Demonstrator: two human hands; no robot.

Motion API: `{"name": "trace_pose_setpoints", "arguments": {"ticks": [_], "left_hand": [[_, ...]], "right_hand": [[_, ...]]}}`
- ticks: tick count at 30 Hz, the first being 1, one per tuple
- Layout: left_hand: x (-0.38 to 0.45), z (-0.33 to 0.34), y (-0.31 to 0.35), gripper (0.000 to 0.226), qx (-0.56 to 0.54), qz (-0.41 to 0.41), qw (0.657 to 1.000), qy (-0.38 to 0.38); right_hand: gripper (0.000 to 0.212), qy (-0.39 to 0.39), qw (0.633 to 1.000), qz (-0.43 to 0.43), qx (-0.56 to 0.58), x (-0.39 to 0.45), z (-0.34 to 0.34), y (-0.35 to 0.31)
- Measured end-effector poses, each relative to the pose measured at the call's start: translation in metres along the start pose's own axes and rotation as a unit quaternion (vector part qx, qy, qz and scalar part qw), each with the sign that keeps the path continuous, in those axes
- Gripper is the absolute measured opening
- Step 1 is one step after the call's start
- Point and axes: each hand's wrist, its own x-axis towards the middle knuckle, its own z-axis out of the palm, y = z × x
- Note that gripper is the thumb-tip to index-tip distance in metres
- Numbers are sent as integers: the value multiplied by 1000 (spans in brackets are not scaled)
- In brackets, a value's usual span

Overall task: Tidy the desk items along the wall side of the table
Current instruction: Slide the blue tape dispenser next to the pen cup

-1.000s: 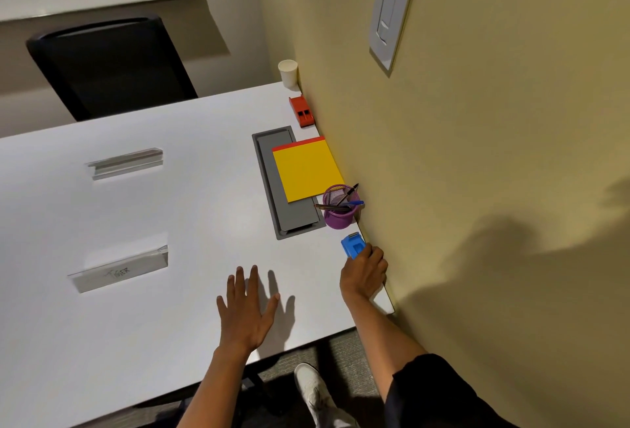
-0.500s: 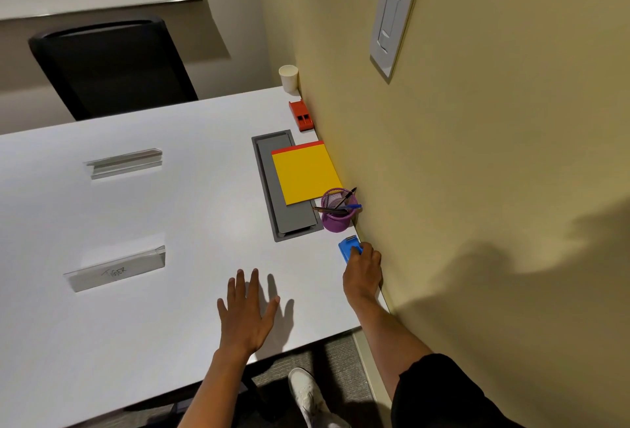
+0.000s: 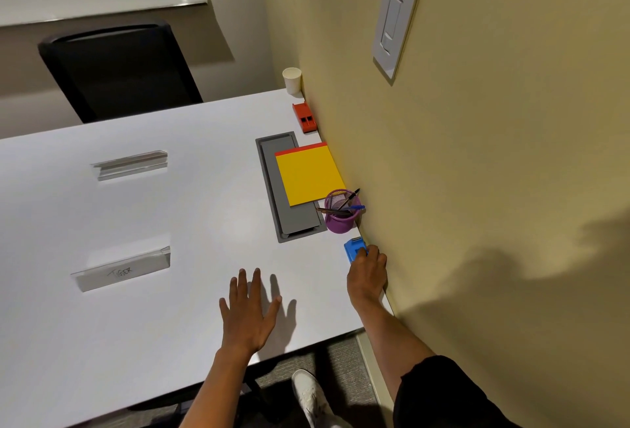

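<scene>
Right hand (image 3: 366,272) down at wall edge of white table (image 3: 143,216), fingers curled onto small blue item (image 3: 354,250), looks like stapler, can't tell for sure. Blue item sits just near side of purple pen cup (image 3: 339,214), close to wall. Left hand (image 3: 249,308) flat on table, fingers spread, holding nothing, well left of cup. Yellow pad (image 3: 308,173) touching cup's far side, overlapping grey cable hatch (image 3: 272,182). Orange item (image 3: 304,117) and paper cup (image 3: 292,80) further past cup along wall.
</scene>
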Motion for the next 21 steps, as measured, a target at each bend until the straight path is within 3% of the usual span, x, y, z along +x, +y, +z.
{"name": "trace_pose_setpoints", "arguments": {"ticks": [8,21], "left_hand": [[-1,-2,-4,76,0,-4,1000,6],[-9,-30,-22,77,7,-57,997,58]], "right_hand": [[53,23,999,-19,28,-8,0,-4],[74,-37,968,-245,38,-39,2,-74]]}}
